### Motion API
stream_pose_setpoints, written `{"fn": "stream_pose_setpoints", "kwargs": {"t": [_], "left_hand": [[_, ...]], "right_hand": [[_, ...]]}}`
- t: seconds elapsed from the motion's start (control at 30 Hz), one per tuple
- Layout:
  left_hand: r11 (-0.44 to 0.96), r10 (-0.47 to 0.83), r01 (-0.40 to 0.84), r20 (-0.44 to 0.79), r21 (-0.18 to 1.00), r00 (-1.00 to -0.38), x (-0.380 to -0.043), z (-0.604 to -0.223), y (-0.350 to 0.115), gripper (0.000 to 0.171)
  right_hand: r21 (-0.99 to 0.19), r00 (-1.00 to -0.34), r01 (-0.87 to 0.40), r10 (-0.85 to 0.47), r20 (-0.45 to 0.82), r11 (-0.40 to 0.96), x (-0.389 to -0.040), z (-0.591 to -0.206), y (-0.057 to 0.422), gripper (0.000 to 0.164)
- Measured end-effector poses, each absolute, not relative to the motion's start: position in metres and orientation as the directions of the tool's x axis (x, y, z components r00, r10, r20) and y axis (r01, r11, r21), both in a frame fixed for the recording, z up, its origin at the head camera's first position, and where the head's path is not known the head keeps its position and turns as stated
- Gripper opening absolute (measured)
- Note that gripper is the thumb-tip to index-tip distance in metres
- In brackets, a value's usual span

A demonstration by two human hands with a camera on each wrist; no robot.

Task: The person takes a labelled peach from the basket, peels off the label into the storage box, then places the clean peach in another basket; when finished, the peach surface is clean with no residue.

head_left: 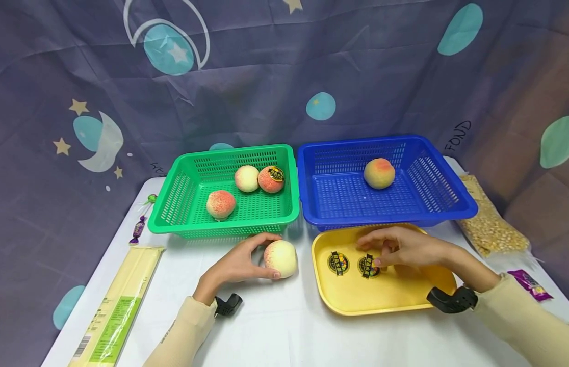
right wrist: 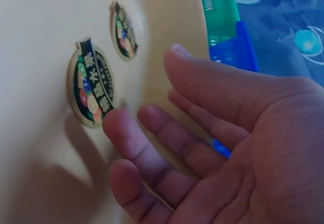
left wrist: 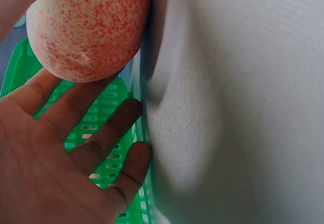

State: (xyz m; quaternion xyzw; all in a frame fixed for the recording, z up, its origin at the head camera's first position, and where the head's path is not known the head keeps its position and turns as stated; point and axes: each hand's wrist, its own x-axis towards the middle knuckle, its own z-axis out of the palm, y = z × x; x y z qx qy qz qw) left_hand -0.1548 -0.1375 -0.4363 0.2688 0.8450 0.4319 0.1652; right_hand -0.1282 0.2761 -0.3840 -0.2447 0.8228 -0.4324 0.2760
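Observation:
My left hand (head_left: 238, 262) curls its thumb and fingers around a pale peach (head_left: 281, 258) low over the white table, in front of the green basket (head_left: 229, 228). In the left wrist view the peach (left wrist: 91, 32) shows red speckles, and the lower fingers spread below it. Over the yellow tray (head_left: 390, 303), my right hand (head_left: 406, 247) has loosely bent fingers and nothing between them. Two round black-and-gold fruit stickers lie in the tray. The nearer sticker (right wrist: 91, 85) has a fingertip (right wrist: 121, 128) right at its edge in the right wrist view.
Three peaches lie in the green basket, one (head_left: 272, 179) bearing a sticker. The blue basket (head_left: 385, 214) holds one peach (head_left: 379, 173). A long packet (head_left: 119, 311) and wrapped candies (head_left: 137, 229) lie left. At right are a bag of kernels (head_left: 493, 224) and a purple packet (head_left: 529, 284).

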Motion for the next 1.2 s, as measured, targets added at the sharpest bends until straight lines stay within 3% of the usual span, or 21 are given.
{"fn": "stream_pose_setpoints", "kwargs": {"t": [0.23, 0.47, 0.6, 0.7, 0.77, 0.93, 1.07, 1.2], "left_hand": [[0.480, 0.581, 0.305, -0.039, 0.823, -0.813, -0.152, -0.438, -0.138, 0.073], [0.460, 0.582, 0.314, -0.014, 0.831, -0.813, -0.148, -0.440, -0.140, 0.072], [0.432, 0.594, 0.323, 0.004, 0.842, -0.805, -0.146, -0.437, -0.140, 0.071], [0.398, 0.616, 0.333, 0.020, 0.855, -0.788, -0.144, -0.428, -0.139, 0.071], [0.373, 0.634, 0.339, 0.029, 0.864, -0.773, -0.143, -0.421, -0.138, 0.072], [0.316, 0.684, 0.396, 0.082, 0.862, -0.725, -0.140, -0.398, -0.134, 0.073], [0.281, 0.702, 0.445, 0.134, 0.850, -0.699, -0.141, -0.379, -0.127, 0.075], [0.260, 0.703, 0.466, 0.165, 0.846, -0.692, -0.147, -0.363, -0.119, 0.075]], "right_hand": [[-0.855, -0.728, -0.190, -0.653, -0.208, 0.483, -0.123, -0.371, 0.283, 0.045], [-0.864, -0.754, -0.305, -0.656, -0.039, 0.402, -0.121, -0.355, 0.296, 0.036], [-0.848, -0.838, -0.324, -0.543, 0.052, 0.419, -0.118, -0.343, 0.306, 0.034], [-0.773, -0.916, -0.344, -0.373, 0.150, 0.533, -0.117, -0.337, 0.314, 0.034], [-0.685, -0.933, -0.358, -0.267, 0.241, 0.634, -0.119, -0.337, 0.321, 0.035], [-0.505, -0.938, -0.289, -0.134, 0.321, 0.813, -0.132, -0.347, 0.346, 0.056], [-0.450, -0.967, -0.183, -0.079, 0.240, 0.874, -0.138, -0.361, 0.365, 0.080], [-0.435, -0.985, -0.111, -0.041, 0.167, 0.894, -0.140, -0.371, 0.377, 0.090]]}}
